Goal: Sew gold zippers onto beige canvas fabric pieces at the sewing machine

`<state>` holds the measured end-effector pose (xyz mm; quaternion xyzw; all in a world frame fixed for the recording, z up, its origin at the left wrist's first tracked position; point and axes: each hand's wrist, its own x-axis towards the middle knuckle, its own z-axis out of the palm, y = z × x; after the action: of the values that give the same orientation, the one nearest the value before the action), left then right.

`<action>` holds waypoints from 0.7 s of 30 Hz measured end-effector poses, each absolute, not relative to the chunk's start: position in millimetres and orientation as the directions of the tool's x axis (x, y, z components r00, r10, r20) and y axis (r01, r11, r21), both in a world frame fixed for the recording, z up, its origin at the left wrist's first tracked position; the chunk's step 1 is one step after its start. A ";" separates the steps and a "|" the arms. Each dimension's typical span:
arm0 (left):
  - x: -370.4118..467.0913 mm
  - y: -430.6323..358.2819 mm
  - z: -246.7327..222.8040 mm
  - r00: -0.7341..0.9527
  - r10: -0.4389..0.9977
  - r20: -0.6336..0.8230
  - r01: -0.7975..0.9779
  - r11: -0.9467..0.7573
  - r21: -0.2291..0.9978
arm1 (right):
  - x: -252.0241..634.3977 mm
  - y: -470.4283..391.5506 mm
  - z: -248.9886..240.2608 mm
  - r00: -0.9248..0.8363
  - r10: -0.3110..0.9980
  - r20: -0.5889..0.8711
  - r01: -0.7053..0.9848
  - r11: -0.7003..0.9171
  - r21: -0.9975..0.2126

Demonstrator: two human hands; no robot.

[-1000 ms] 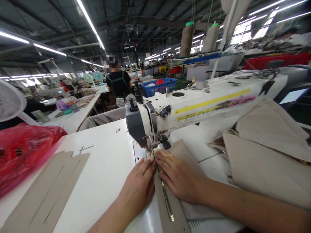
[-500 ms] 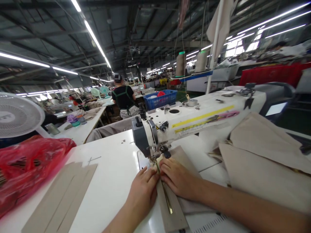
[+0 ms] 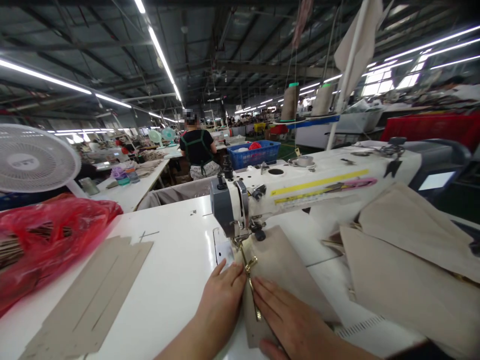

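A beige fabric piece (image 3: 288, 270) lies under the needle end of a white sewing machine (image 3: 318, 185). Along its left part runs a gold zipper (image 3: 252, 290), its gold pull (image 3: 252, 263) lying just in front of the presser foot. My left hand (image 3: 221, 297) rests at the fabric's left edge beside the zipper, thumb and fingers spread apart. Flat on the fabric right of the zipper lies my right hand (image 3: 287, 315), fingers stretched toward the machine. Neither hand grips anything visible.
Cut beige strips (image 3: 93, 295) lie on the left of the white table (image 3: 168, 270), by a red plastic bag (image 3: 75, 220) and a white fan (image 3: 33, 160). More beige fabric (image 3: 401, 270) lies right. A person (image 3: 197, 147) is beyond, near a blue crate (image 3: 255, 152).
My right hand has moved back toward me from the presser foot and flattened on the fabric, uncovering the zipper pull. My left hand stays beside the zipper. The view has shifted slightly.
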<state>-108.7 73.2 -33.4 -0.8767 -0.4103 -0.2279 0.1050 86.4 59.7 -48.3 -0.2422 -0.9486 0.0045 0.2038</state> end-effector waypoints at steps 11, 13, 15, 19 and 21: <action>-112.8 89.0 -30.3 0.583 0.677 0.449 0.753 -0.658 0.014 | 76.7 70.1 -24.9 -0.780 0.585 0.222 0.535 0.808 -0.249; -115.1 94.7 -32.3 0.593 0.665 0.454 0.747 -0.665 0.000 | 74.6 74.5 -23.0 -0.771 0.605 0.201 0.547 0.789 -0.279; -117.5 100.7 -34.9 0.581 0.663 0.473 0.750 -0.662 0.007 | 73.0 78.5 -21.2 -0.762 0.620 0.187 0.551 0.773 -0.316; -120.4 110.3 -38.4 0.528 0.721 0.449 0.769 -0.630 0.108 | 70.5 85.9 -21.2 -0.718 0.648 0.255 0.536 0.749 -0.390; -120.0 112.2 -37.9 0.509 0.745 0.431 0.771 -0.617 0.157 | 68.0 93.3 -22.6 -0.658 0.682 0.319 0.539 0.723 -0.433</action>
<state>-120.0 112.2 -37.9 -0.8682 -0.4366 -0.2344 0.0274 68.0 93.3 -22.6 -0.3400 -0.8978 0.1520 0.2353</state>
